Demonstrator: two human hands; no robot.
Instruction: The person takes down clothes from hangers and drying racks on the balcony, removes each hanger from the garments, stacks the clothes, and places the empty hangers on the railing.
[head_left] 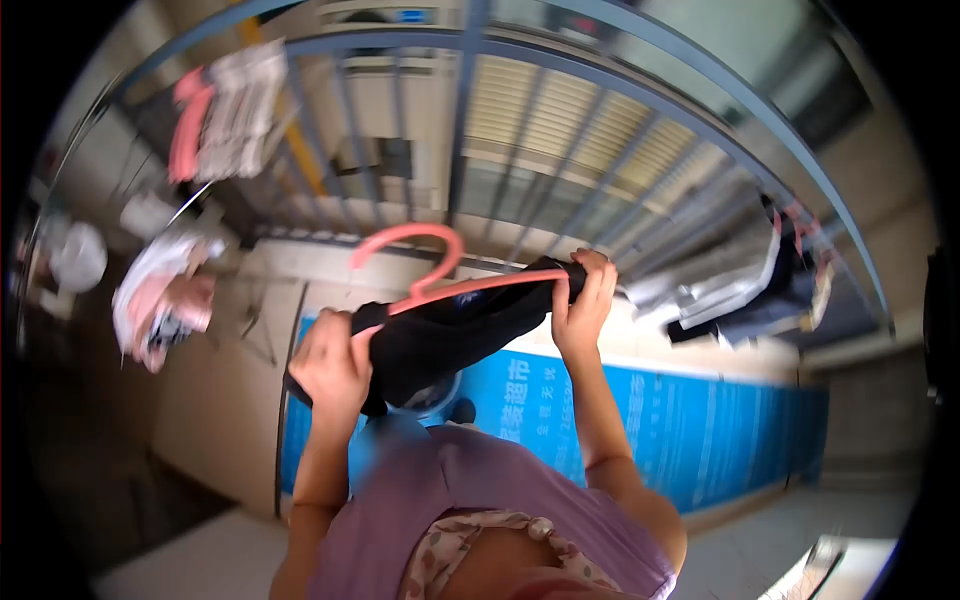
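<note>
A pink clothes hanger (437, 290) is held up in front of my chest, its hook pointing up and to the left. A black garment (450, 335) hangs from it, with cloth bunched at both ends; its exact kind I cannot make out. My left hand (333, 365) is closed round the garment and the hanger's left end. At the other end my right hand (588, 300) grips the cloth and hanger between thumb and fingers. Part of a basin (425, 392) shows below the garment, mostly hidden.
A metal railing (465, 120) runs across the front. Clothes on hangers (735, 275) hang at the right, striped cloth (235, 110) at upper left, and pink and white laundry (165, 300) on a rack at left. Blue printed sheeting (640, 430) covers the floor.
</note>
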